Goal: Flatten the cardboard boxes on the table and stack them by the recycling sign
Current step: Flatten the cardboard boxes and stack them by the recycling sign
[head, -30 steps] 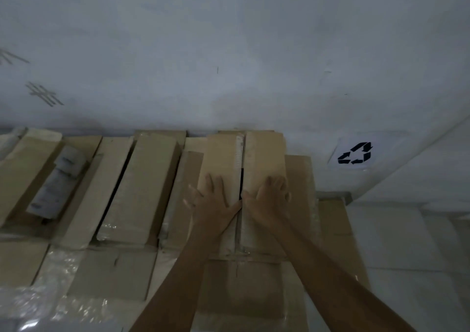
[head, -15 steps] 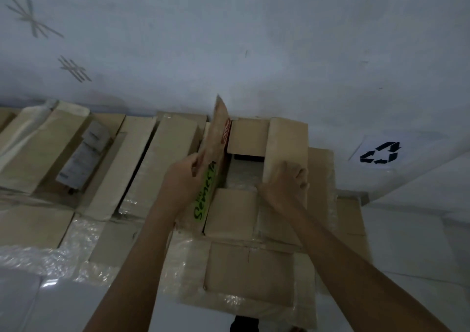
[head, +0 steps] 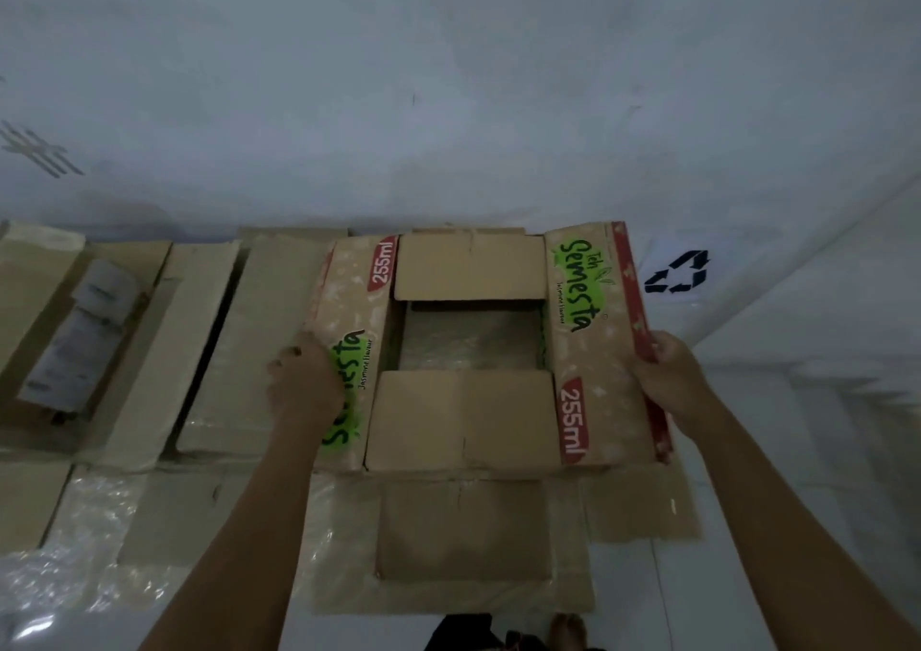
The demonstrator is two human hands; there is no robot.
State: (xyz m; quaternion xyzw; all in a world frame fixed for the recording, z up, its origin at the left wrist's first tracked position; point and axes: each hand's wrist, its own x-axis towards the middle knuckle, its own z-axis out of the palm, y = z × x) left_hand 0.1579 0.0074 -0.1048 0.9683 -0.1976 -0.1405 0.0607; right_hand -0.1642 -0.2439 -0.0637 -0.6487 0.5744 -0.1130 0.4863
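Note:
A brown cardboard box (head: pixel 468 411) printed "Teh Semesta 255ml" stands in the middle of the head view with all its top flaps spread outward. My left hand (head: pixel 304 381) presses on the left flap (head: pixel 349 311). My right hand (head: pixel 670 376) grips the outer edge of the right flap (head: pixel 593 331). The box rests on a flattened cardboard sheet (head: pixel 463 541). The recycling sign (head: pixel 678 271) is a black symbol on white paper, just right of the box at the foot of the wall.
Several other cardboard boxes (head: pixel 209 351) line the wall to the left, one holding a grey packet (head: pixel 75 341). Clear plastic wrap (head: pixel 84 541) lies in front of them. The white wall (head: pixel 448 102) rises right behind. Feet (head: pixel 563 630) show at the bottom edge.
The box's two long flaps, held shut under both hands a second ago, have been pulled apart and folded outward; my hands moved apart to the left and right sides.

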